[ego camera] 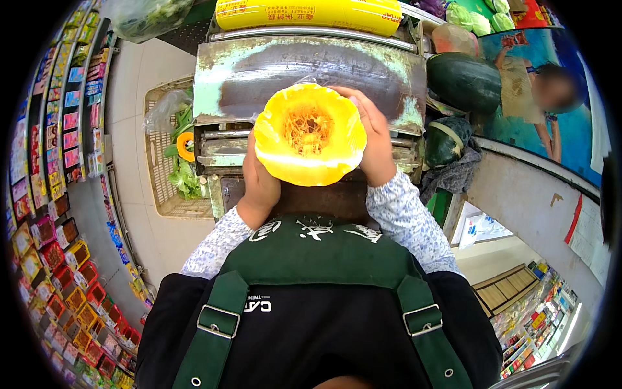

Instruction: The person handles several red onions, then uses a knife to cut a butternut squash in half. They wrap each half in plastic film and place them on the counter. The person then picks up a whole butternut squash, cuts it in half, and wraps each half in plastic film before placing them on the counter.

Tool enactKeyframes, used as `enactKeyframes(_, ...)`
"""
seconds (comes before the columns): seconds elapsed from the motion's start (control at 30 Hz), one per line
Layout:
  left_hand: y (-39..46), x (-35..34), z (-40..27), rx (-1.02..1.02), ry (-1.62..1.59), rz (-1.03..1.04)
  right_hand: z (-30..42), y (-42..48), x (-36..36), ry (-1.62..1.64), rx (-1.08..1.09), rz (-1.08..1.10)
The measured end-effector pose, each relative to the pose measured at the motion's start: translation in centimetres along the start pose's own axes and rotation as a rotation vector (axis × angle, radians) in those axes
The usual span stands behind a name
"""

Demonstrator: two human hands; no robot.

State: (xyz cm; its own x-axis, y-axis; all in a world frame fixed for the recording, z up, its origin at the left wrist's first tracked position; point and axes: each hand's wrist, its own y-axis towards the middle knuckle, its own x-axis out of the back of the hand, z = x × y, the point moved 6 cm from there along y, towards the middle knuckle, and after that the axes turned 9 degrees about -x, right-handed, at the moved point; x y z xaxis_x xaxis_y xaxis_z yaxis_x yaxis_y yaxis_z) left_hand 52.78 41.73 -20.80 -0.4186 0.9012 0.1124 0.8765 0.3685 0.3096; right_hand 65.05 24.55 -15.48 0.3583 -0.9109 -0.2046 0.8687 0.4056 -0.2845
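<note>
Between my two hands I hold a cut pumpkin (335,141), its bright yellow flesh and stringy orange seed hollow facing up towards me. My left hand (260,177) grips its left side, and my right hand (374,136) wraps its right side with fingers along the far edge. Behind and below it is a film-wrapping machine with a worn metal plate (311,53), its green paint scraped and darkened. A yellow roll of cling film (306,17) bearing writing lies across the machine's far end. The pumpkin's underside is hidden.
Left on the floor, a beige plastic crate (158,194) holds leafy greens and a cut pumpkin piece (185,146). To the right lie a large dark green winter melon (464,81) and another dark gourd (443,142) on grey cloth (452,175). Shelves of packaged goods (73,272) line the left.
</note>
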Motion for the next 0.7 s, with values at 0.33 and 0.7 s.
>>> enactKeyframes(0.33,-7.1,2.3,-8.0,0.121,-0.073,0.266,-0.8,-12.8,-0.8,-0.255,0.083,0.178)
enactKeyframes(0.7,-13.9,3.9,-6.0,0.429,0.044,0.59,-13.7,-15.1,1.4,-0.379,-0.316,0.041)
